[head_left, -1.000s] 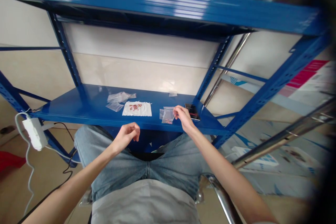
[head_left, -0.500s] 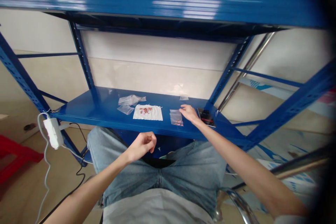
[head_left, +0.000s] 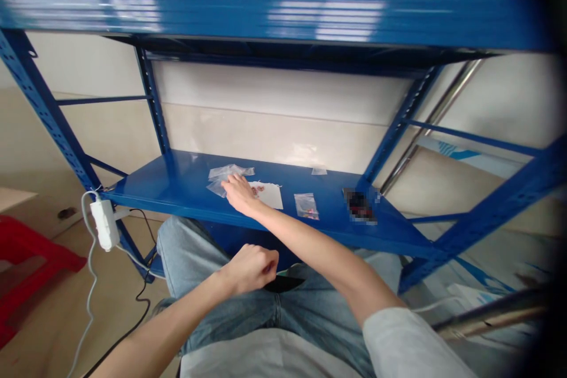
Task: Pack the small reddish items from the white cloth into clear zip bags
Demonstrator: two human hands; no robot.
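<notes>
My right hand (head_left: 239,195) reaches across a blue metal shelf (head_left: 186,174), its extended fingers resting at the edge of a crumpled clear plastic bag (head_left: 228,171). The hand covers the left part of a white sheet (head_left: 270,196) that carries small red pieces. To the right lies a small zip bag (head_left: 306,206) with red bits in it, apart from my hand. My left hand (head_left: 250,269) hangs curled above my jeans, well below the shelf, holding nothing visible.
A pixelated dark object (head_left: 359,207) sits at the shelf's right end, and a small clear scrap (head_left: 319,171) lies at the back. A blue shelf beam (head_left: 266,20) runs overhead. A white power strip (head_left: 105,224) hangs at left, above a red stool (head_left: 35,266).
My right hand has moved left from near the dark object, across the zip bag, to the white sheet and crumpled bag. My left hand stays curled, and the view has shifted slightly.
</notes>
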